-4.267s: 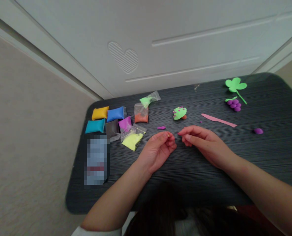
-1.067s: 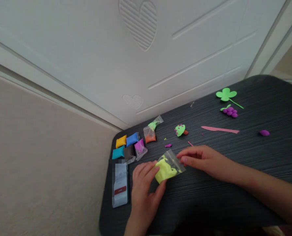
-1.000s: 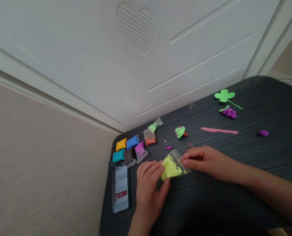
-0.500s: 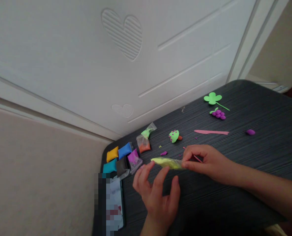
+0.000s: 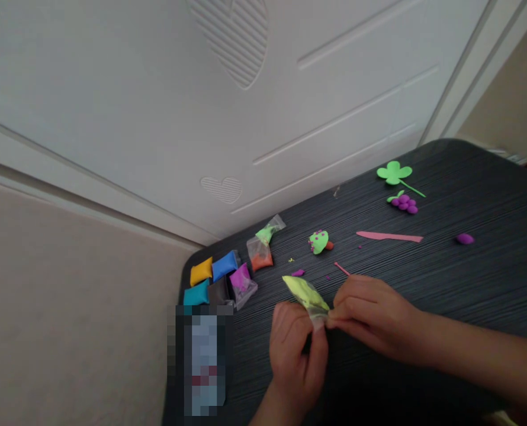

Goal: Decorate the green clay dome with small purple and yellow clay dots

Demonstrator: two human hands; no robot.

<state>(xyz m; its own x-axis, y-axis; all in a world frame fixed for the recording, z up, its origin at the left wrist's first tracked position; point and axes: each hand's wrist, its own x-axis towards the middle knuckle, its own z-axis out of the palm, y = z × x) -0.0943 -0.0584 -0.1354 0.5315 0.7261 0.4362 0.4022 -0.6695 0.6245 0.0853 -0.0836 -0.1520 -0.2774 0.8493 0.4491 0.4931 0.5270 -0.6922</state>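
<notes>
A clear zip bag of yellow clay [image 5: 305,293] is held between both hands above the dark table, its filled end pointing up and left. My left hand [image 5: 294,349] pinches the clear open-end strip of the bag from the near side. On the other side, my right hand [image 5: 374,313] has its fingertips closed on the same strip's corner. Just beyond the bag lie a purple clay piece [image 5: 298,273] and a thin pink stick [image 5: 342,268], whose near end my right hand hides. Tiny yellow crumbs [image 5: 291,260] sit farther back.
A green-capped clay mushroom [image 5: 319,242], a pink plastic knife [image 5: 390,236], a clay grape bunch [image 5: 404,203], a green clay clover [image 5: 394,173] and a purple clay lump [image 5: 465,238] lie behind and right. Several clay packets [image 5: 225,265] and a phone [image 5: 205,364] are left. A white panel [image 5: 157,118] rises behind.
My hands were apart at first; the yellow bag left the table's packet group. My right hand took its clear end, the bag turned, and my left hand shifted from its filled part to the strip.
</notes>
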